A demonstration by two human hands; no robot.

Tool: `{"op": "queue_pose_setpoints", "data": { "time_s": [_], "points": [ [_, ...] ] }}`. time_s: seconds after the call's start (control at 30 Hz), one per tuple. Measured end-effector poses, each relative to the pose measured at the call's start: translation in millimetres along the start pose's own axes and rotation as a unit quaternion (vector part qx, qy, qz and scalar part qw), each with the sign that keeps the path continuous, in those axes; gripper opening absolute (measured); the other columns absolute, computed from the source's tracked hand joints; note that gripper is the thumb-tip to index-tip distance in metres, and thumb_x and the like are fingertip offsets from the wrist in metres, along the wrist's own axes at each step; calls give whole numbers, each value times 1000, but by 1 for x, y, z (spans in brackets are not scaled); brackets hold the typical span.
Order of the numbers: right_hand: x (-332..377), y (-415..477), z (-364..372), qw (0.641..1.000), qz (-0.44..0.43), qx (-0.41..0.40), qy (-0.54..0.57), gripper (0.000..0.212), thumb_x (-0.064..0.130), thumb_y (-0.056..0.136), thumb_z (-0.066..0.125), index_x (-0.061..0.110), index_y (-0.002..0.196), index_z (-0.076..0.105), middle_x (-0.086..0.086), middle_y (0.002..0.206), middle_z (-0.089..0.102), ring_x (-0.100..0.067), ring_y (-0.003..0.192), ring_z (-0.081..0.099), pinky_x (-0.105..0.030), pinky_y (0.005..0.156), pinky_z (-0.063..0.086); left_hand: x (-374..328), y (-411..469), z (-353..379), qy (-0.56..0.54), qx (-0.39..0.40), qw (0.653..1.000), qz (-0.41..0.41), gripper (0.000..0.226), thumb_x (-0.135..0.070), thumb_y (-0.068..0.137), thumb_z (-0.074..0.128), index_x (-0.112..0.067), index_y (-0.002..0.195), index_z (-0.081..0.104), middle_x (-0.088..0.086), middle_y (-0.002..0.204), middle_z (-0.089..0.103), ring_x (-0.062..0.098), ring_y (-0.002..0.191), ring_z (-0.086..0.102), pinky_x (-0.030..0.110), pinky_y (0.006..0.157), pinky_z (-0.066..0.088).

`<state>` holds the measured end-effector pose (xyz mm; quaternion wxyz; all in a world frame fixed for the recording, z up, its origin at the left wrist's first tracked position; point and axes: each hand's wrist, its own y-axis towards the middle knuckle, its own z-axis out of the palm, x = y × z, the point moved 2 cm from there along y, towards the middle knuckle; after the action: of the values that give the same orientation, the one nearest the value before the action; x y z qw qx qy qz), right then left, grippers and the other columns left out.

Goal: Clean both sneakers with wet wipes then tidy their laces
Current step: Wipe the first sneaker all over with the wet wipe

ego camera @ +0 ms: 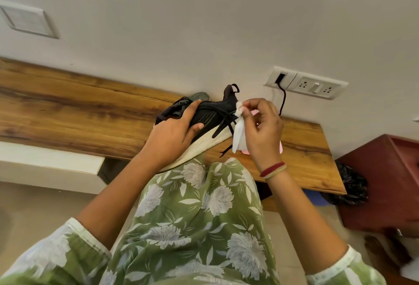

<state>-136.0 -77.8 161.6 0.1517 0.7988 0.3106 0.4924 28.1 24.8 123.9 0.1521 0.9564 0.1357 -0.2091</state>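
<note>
We see the black sneaker (pixel 210 114) held at the near edge of the wooden worktop (pixel 79 112), tipped so its pale sole (pixel 204 146) faces us. The left hand (pixel 172 135) closes its grip over the sneaker's upper, thumb on the side. At the sneaker's right end, the right hand (pixel 263 126) keeps a narrow pinching grip on a white wipe (pixel 239 135), which hangs limp beside the loose laces (pixel 223 126). We judge the sneaker light, its upper soft and its sole firm, so the sole's edge gives the surest hold. Right of the sneaker, below the wipe, lies a pink pack (pixel 281 147), mostly hidden; we cannot tell its contents.
</note>
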Motion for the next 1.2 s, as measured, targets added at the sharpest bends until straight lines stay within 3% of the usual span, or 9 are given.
{"op": "queue_pose_setpoints", "data": {
  "time_s": [0.13, 0.27, 0.43, 0.53, 0.7, 0.77, 0.87, 1.03, 1.2],
  "points": [
    [-12, 10, -3, 998, 47, -11, -35, 2, 11, 87, 62, 11, 89, 64, -6, 90, 62, -4, 76, 50, -13, 66, 38, 2, 2, -4, -62, 26, 998, 15, 55, -41, 99, 36, -27, 149, 18, 12, 97, 68, 29, 76, 62, 33, 58, 40],
    [-10, 15, -1, 992, 87, 36, -81, 6, 11, 87, 61, 12, 91, 66, -8, 96, 64, -9, 81, 51, -1, 68, 34, 0, -2, -3, -49, 10, 998, 49, 55, -41, 99, 37, -29, 149, 16, 9, 84, 67, 28, 68, 63, 34, 56, 44],
    [22, -14, 20, 989, -23, 114, -96, 5, 11, 88, 59, 10, 89, 65, -5, 89, 61, -15, 79, 54, -20, 68, 38, -4, -6, 3, -69, -24, 993, 93, 54, -50, 93, 22, -36, 143, 10, 2, 63, 63, 20, 50, 59, 34, 46, 47],
    [28, -17, 20, 981, -84, 104, -140, 12, 16, 92, 53, 10, 92, 63, -6, 92, 59, -17, 75, 56, -25, 63, 42, -10, -5, 2, -94, -33, 991, 85, 46, -38, 97, 35, -31, 138, 16, -3, 62, 57, 15, 45, 52, 31, 43, 43],
    [16, 14, -1, 984, 15, -4, -175, 11, 10, 92, 54, 7, 97, 63, -9, 97, 59, -17, 79, 54, -14, 61, 27, -14, -3, 2, -95, -44, 991, 78, 39, -24, 98, 46, -30, 126, 20, -5, 56, 51, 7, 41, 45, 26, 41, 35],
    [20, 7, 7, 986, -2, 39, -165, 11, 12, 92, 54, 8, 97, 63, -9, 97, 59, -16, 79, 53, -13, 61, 30, -14, -5, 4, -95, -47, 992, 70, 38, -20, 96, 50, -30, 119, 22, -9, 52, 45, 8, 39, 43, 26, 40, 31],
    [24, -9, 17, 971, -94, 116, -188, 10, 15, 93, 54, 10, 95, 62, -7, 93, 60, -20, 73, 57, -29, 57, 45, -12, -9, 7, -90, -48, 993, 56, 39, -14, 93, 53, -28, 113, 22, -12, 52, 42, 13, 39, 43, 26, 41, 30],
    [10, 14, 1, 981, 8, 43, -188, 13, 13, 93, 53, 8, 99, 63, -10, 98, 59, -21, 81, 57, -28, 66, 43, -15, -11, 5, -49, -50, 995, 67, 35, -17, 93, 55, -25, 105, 23, -17, 51, 33, 12, 39, 33, 21, 41, 20],
    [24, -8, 17, 976, -95, 138, -142, 9, 15, 92, 55, 10, 94, 63, -5, 93, 60, -18, 77, 58, -30, 61, 46, -15, -13, 2, -18, -66, 993, 92, 33, -12, 88, 62, -15, 104, 34, -17, 49, 27, 12, 33, 22, 13, 38, 13]
  ]
}}
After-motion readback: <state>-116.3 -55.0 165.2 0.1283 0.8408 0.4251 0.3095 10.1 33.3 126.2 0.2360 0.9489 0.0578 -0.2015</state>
